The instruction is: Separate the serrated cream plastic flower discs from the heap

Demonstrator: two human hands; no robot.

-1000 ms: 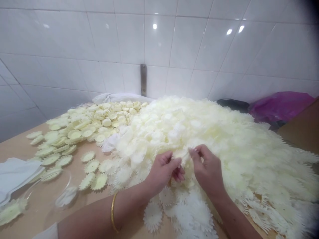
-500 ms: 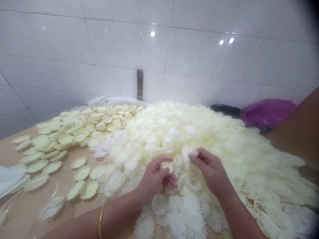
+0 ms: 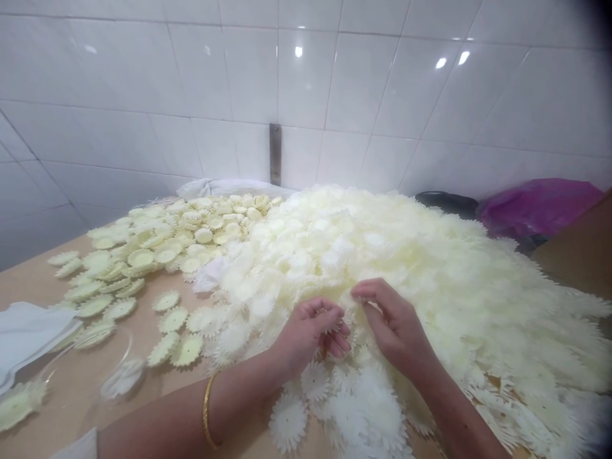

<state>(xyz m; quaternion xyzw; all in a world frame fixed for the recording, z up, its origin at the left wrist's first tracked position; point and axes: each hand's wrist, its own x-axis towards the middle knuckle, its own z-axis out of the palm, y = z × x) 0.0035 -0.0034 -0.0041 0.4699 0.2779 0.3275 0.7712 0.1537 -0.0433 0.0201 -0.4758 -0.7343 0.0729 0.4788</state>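
Note:
A big heap of thin white, toothed-edge flower-petal discs lies in front of me. My left hand is at the heap's near side, thumb bent against the fingers. A pale toothed petal disc shows between them, mostly hidden. To its right, my right hand is apart from it, thumb and forefinger separated, with the fingertips over the heap. No disc can be seen between those fingers. Several loose white discs lie below my hands, flat or overlapping, some with a small centre hole.
Thicker pale-yellow scalloped pieces are piled on the brown tabletop at left. White paper lies at the left edge. A purple bag and a dark object sit at back right, before the tiled wall.
The small white piece pinched in my right hand is no longer visible, and its thumb and forefinger have parted. My left fingers have curled in more. The view has shifted slightly.

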